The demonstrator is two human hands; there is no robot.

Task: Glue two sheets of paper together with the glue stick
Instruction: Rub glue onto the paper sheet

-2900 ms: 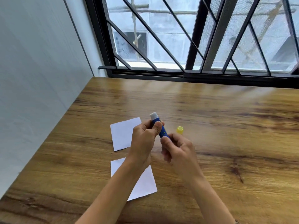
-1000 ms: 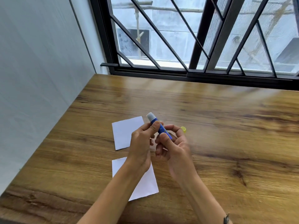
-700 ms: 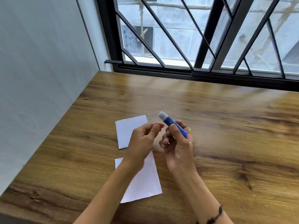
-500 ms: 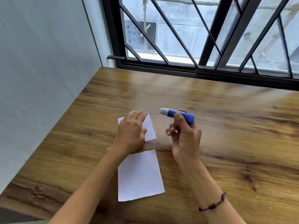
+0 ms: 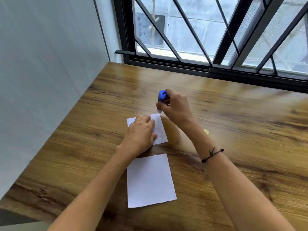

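Observation:
Two white sheets lie on the wooden table (image 5: pixel 233 114). The far sheet (image 5: pixel 160 129) sits under my left hand (image 5: pixel 140 135), which presses flat on it with fingers spread. The near sheet (image 5: pixel 150 180) lies bare just below it. My right hand (image 5: pixel 175 105) grips the blue glue stick (image 5: pixel 161 100) upright, its white glue tip pointing down just above the far sheet's top right corner. Whether the tip touches the paper is unclear.
The yellow cap (image 5: pixel 206 131) of the glue stick lies on the table right of my right forearm. A grey wall (image 5: pixel 41 80) borders the table on the left. A black barred window (image 5: pixel 216 47) runs along the far edge.
My left hand let go of the glue stick and went flat onto the far sheet. My right hand turned the stick from tip-up to tip-down over that sheet's top corner.

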